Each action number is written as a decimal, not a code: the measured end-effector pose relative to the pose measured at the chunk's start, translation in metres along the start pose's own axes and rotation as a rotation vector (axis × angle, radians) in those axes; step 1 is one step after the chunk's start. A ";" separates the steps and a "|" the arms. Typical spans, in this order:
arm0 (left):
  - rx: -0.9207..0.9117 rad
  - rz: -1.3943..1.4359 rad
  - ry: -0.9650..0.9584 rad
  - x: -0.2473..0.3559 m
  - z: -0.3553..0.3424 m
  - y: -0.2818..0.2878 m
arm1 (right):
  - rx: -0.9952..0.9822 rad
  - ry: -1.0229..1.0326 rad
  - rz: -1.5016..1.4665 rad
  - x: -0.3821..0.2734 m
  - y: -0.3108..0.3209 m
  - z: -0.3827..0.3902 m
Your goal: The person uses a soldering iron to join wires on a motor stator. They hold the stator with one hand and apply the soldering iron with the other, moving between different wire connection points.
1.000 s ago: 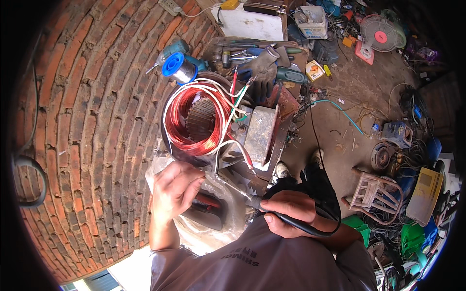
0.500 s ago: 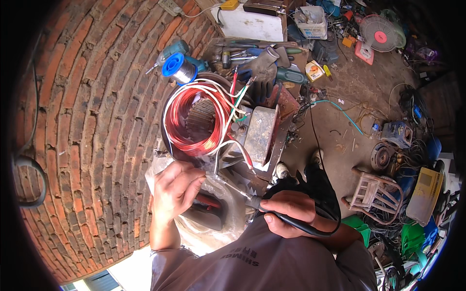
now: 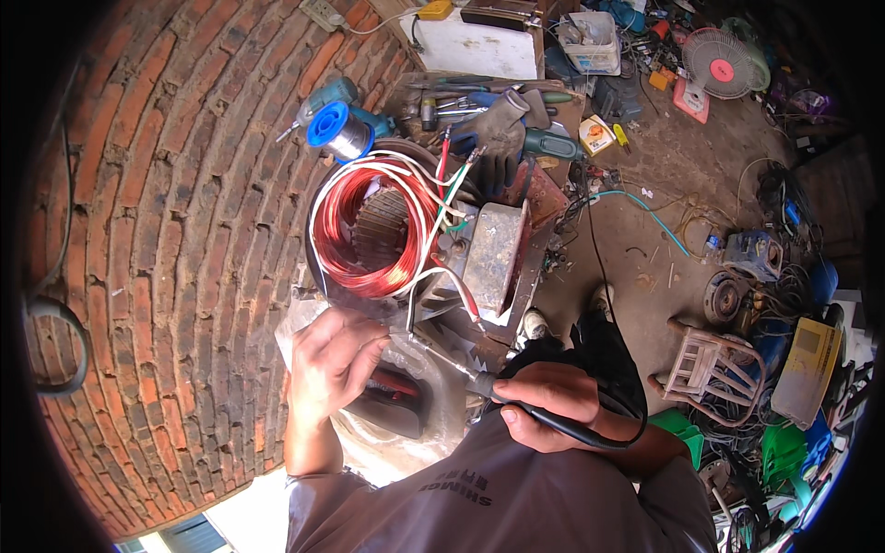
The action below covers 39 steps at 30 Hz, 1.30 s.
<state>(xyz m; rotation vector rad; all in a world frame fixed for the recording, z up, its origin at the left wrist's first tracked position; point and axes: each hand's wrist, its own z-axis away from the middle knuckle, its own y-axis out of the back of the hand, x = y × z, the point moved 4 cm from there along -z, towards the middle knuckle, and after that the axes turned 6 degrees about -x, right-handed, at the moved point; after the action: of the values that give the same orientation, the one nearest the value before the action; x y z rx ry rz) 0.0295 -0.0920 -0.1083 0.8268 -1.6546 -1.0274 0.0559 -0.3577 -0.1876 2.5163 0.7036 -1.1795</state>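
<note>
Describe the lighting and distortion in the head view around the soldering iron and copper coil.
Head view: hard daylight, the copper coil glints; the brick wall bows toward a black rim; the soldering iron in the right hand is sharp.

Soldering iron (image 3: pixel 461 367), black-handled, tip near red copper winding (image 3: pixel 364 235).

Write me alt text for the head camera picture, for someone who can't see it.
Seen from above, a person's right hand holds a soldering iron with a black cord, tip toward a wire end pinched in the left hand. Just beyond sits a motor stator wound with copper wire, amid tools beside a brick wall.
</note>
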 end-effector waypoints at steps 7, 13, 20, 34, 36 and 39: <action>0.011 0.002 -0.008 0.000 -0.002 -0.001 | -0.001 0.001 0.003 -0.001 0.001 -0.002; 0.002 0.007 0.016 -0.003 0.001 -0.002 | -0.007 -0.008 -0.007 0.000 0.001 -0.001; 0.008 0.004 0.011 0.000 -0.001 -0.001 | 0.004 -0.004 -0.002 0.000 -0.001 -0.001; -0.005 -0.004 0.030 0.000 0.001 -0.004 | 0.007 -0.004 -0.002 0.000 -0.001 -0.002; -0.002 -0.026 0.014 -0.003 0.005 -0.005 | 0.012 0.001 0.002 0.000 -0.001 -0.001; 0.001 -0.003 0.011 -0.004 0.006 -0.005 | 0.006 -0.001 -0.002 -0.001 -0.001 -0.002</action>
<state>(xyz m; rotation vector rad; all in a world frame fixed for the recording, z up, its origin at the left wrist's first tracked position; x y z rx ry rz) 0.0249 -0.0896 -0.1157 0.8344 -1.6456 -1.0221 0.0558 -0.3564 -0.1859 2.5200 0.7040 -1.1856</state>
